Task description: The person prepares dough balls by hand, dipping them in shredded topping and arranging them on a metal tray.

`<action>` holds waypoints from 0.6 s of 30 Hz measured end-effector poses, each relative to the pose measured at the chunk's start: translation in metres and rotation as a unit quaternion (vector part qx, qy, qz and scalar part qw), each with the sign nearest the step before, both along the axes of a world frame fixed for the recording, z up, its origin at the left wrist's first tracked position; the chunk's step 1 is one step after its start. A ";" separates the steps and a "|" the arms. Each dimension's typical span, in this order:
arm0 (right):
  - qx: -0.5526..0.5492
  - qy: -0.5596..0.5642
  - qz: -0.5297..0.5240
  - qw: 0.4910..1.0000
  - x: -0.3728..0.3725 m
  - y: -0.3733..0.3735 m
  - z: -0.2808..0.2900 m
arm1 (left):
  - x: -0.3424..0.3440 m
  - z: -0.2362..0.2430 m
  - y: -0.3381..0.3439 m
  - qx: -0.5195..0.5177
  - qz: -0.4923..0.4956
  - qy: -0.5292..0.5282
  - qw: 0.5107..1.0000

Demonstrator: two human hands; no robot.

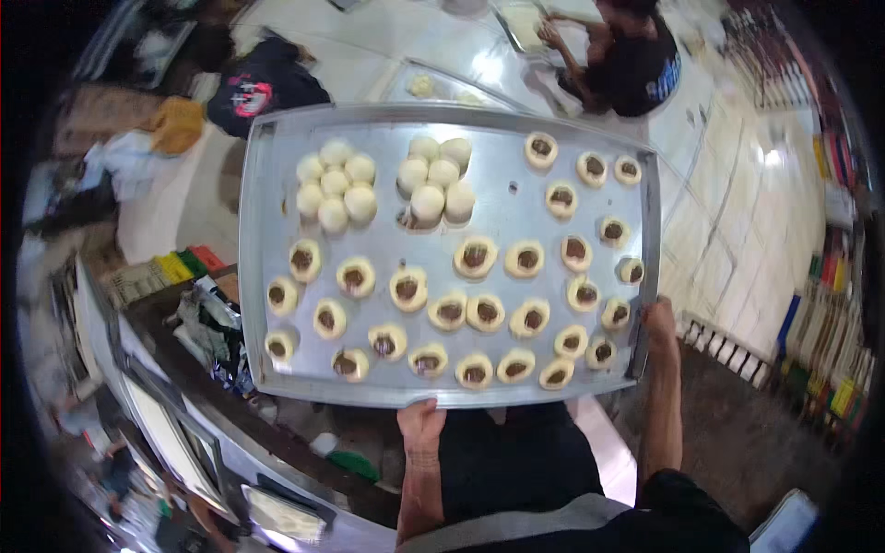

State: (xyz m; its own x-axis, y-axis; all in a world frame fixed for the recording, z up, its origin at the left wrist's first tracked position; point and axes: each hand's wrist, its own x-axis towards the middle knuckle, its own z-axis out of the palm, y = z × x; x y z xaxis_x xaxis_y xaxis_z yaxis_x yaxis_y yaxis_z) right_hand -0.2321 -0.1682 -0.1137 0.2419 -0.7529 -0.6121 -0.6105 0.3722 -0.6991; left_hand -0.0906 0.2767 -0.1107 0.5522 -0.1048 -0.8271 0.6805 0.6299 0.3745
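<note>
A large metal tray (498, 364) fills the middle of the head view, carried over my legs. At its back left sit two clusters of plain pale dough balls (334, 180). Many flattened dough rounds with brown filling (407, 288) cover the front and right. My left hand (420, 419) is closed on the tray's near edge, left of its middle, its fingers partly hidden underneath. My right hand (657, 315) grips the tray's right side, toward the front corner.
Two co-workers in dark shirts (619, 60) (263, 83) are low beyond the tray on tiled floor (728, 221), near smaller trays (512, 28). A cluttered dark ledge (212, 332) runs along the left; stacked crates (830, 332) stand at the right.
</note>
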 end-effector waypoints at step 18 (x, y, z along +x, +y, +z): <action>-0.011 -0.135 0.624 0.769 0.423 -0.281 -0.075 | -0.186 -0.103 -0.429 0.030 0.504 -0.081 0.859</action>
